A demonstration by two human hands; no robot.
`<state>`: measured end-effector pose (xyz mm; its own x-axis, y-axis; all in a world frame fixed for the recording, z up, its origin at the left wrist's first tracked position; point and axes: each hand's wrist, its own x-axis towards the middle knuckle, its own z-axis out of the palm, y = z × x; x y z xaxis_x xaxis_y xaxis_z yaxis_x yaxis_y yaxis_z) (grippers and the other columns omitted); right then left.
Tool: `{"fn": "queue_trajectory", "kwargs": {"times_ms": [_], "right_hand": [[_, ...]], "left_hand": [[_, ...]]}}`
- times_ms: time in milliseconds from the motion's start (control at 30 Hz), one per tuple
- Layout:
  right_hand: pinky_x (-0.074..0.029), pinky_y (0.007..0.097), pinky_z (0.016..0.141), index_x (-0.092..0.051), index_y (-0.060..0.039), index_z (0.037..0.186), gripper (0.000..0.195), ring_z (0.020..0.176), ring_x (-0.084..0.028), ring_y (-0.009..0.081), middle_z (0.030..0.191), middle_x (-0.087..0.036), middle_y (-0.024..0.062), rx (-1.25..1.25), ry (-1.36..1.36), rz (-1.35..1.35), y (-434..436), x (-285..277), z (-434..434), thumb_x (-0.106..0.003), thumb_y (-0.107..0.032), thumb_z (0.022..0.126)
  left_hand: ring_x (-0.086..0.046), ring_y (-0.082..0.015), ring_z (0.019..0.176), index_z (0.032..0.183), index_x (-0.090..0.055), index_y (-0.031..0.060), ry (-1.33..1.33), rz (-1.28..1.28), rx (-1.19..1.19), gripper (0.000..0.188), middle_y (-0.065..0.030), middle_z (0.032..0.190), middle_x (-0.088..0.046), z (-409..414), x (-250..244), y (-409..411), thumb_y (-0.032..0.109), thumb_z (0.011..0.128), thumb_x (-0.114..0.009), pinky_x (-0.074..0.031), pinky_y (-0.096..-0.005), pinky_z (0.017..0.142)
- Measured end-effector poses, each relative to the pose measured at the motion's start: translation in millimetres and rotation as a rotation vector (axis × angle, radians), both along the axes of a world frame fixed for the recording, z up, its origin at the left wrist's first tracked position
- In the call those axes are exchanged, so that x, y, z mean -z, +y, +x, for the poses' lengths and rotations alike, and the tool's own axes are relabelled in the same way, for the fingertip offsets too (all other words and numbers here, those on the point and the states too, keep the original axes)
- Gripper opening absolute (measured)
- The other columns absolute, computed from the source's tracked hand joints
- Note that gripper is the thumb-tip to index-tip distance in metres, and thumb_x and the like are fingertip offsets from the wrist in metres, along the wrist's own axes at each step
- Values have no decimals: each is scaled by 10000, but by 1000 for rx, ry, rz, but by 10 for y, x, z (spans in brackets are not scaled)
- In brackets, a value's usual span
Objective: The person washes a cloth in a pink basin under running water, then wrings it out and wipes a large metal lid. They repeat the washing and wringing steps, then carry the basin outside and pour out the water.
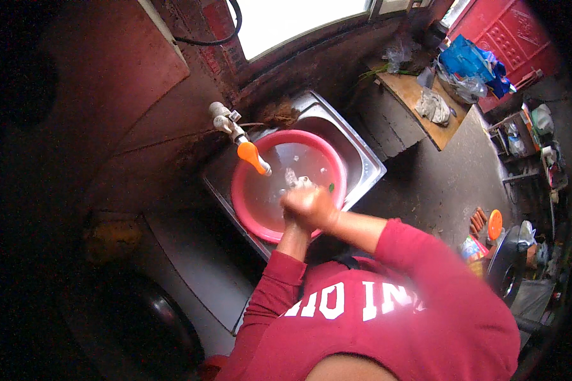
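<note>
Both my hands are pressed together over the near side of a pink plastic basin [239, 200] of cloudy water. My right hand [321, 205] wraps over my left hand [291, 204], which it partly covers. A small whitish, wet-looking item [305, 181] sticks out beyond my closed fingers; what it is made of cannot be told. Pale bits float in the water, and a green scrap [331, 187] lies near the right inner wall. A faucet with an orange nozzle [249, 153] reaches over the basin's left side.
The basin sits in a stainless steel sink [369, 164]. To the right, a wooden board [445, 135] carries a crumpled cloth [432, 107] and plastic bags [467, 59]. Carrots [478, 220] and an orange round lid [495, 225] are further right. A dark round vessel [171, 319] stands at lower left.
</note>
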<state>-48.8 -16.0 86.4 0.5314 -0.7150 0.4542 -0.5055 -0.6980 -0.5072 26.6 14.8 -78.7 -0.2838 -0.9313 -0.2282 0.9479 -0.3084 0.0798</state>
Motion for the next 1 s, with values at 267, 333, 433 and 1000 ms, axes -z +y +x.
{"fn": "queue_trajectory", "kwargs": {"times_ms": [267, 333, 433, 1000], "right_hand": [[-502, 454, 568, -575, -120, 866, 77, 657, -633, 348, 716, -622, 130, 156, -67, -158, -136, -109, 79, -593, -195, 865], [-511, 450, 601, -610, -138, 878, 99, 703, -643, 289, 819, -651, 79, 63, 156, -241, -15, 16, 96, -600, -229, 839], [-501, 463, 636, -579, -84, 874, 143, 706, -645, 358, 712, -615, 162, 241, -93, 137, -337, 98, 86, -650, -208, 874], [-499, 439, 577, -591, -99, 867, 101, 649, -634, 361, 734, -618, 156, 276, -121, 113, -76, 30, 90, -644, -184, 864]], "left_hand": [[-559, -211, 1031, 1167, -546, 105, -1588, -74, -127, 269, -37, 1061, -574, 79, -453, 52, 222, 963, -415, -458, -350, 934], [-540, -204, 1054, 1167, -538, 118, -2049, -512, -147, 258, -26, 1063, -569, 78, -377, 52, 234, 956, -444, -434, -338, 954], [-571, -239, 1054, 1194, -536, 132, -1385, -285, -87, 337, -58, 1142, -575, -62, -420, -168, 329, 945, -423, -475, -391, 933], [-633, -267, 969, 1156, -563, 77, -333, 294, 20, 451, -113, 1102, -620, -11, -1293, -259, 435, 961, -369, -543, -428, 825]]}}
